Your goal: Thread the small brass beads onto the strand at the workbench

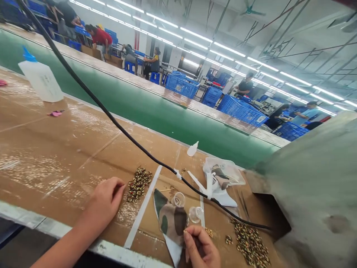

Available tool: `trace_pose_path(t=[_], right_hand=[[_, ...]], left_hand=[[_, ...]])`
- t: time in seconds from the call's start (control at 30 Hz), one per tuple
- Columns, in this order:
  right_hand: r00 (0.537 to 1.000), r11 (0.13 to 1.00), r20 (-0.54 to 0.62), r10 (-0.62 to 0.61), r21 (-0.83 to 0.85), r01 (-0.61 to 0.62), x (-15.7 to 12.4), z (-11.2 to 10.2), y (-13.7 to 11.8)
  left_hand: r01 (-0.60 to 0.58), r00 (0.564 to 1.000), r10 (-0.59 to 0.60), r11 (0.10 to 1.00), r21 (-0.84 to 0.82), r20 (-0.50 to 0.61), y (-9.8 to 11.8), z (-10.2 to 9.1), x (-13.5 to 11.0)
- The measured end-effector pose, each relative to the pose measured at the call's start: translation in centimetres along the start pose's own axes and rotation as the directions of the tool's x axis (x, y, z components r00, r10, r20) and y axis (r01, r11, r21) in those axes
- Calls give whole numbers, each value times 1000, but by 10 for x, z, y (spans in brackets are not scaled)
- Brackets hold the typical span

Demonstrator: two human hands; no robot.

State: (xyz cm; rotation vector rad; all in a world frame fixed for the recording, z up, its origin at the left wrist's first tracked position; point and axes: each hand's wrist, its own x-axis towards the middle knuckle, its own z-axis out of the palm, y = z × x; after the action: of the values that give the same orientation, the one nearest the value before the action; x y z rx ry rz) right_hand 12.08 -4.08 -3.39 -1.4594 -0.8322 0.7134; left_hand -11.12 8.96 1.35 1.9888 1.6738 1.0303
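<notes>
Well, left hand (105, 199) curls beside gold beads (138, 184); right hand (202, 247) pinches something hidden by the bench edge (111, 253).

Left hand (106, 199) curled, right hand (201, 246) pinched

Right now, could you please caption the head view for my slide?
Left hand and right hand beside small gold studs on brown cardboard.

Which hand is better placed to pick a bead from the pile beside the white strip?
The left hand looks better placed: it rests right beside the pile of gold-rimmed beads, while the right hand is farther away, beyond the camouflage fabric.
</notes>
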Motion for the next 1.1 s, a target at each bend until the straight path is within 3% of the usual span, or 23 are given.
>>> trace_pose_path(t=[0.1,0.2,0.23,0.3,0.33,0.4,0.57,0.87,1.1], right_hand=[[997,998,35,68,4,-69,0,-1,-2],[999,999,47,19,-34,-17,-1,0,-3],[999,999,48,-8,-46,11,-1,0,-3],[996,994,48,-78,-71,81,-1,2,-4],[991,988,51,-120,-88,124,-2,3,-5],[974,965,68,-216,-136,224,-3,3,-8],[925,888,103,-365,-261,380,-4,2,-14],[895,818,160,-416,-363,445,-8,2,-18],[853,734,299,-428,-435,521,-6,-9,-20]], left_hand=[[83,996,-81,982,-172,23,14,-1,-14],[241,959,-126,835,-495,254,43,12,-38],[354,909,-135,749,-560,395,54,19,-46],[607,727,-121,574,-550,676,72,34,-58],[676,652,-93,520,-521,753,79,41,-62],[731,594,-60,456,-507,802,87,51,-66],[740,594,-68,435,-512,801,89,57,-64],[717,627,-109,469,-516,772,90,56,-70],[687,642,-86,507,-521,762,88,57,-70]])
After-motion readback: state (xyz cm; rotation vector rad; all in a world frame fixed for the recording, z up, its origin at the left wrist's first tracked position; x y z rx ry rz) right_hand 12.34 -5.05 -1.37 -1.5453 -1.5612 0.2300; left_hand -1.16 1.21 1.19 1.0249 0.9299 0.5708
